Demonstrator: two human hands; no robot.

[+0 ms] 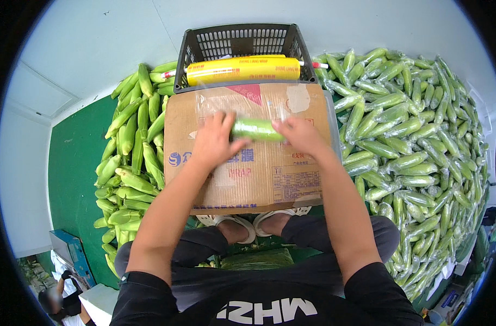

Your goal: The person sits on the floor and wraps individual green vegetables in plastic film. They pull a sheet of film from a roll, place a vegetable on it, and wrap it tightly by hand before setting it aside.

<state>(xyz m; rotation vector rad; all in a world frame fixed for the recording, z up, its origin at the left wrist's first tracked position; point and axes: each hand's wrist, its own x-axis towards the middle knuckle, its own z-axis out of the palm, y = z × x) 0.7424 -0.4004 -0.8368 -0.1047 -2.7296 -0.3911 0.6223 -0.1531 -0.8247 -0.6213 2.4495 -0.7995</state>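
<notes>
A green ear of corn [254, 129] in plastic film lies crosswise on a flattish brown cardboard box [231, 190] in front of me, slightly blurred. My right hand [297, 136] grips its right end. At its left end is my left hand [215, 138], fingers apart and smeared a little by motion; whether they touch the corn is hard to tell. Clear film shows on the cardboard behind the corn. Beyond the box, a yellow roll of wrap [242, 70] rests across a black plastic basket [237, 41].
Unwrapped corn [128, 130] is piled to my left, many film-wrapped ears [405, 152] to my right, white walls [123, 38] behind. My feet [234, 228] are below the box. Another person [68, 301] is at the lower left, beside a teal box [71, 255].
</notes>
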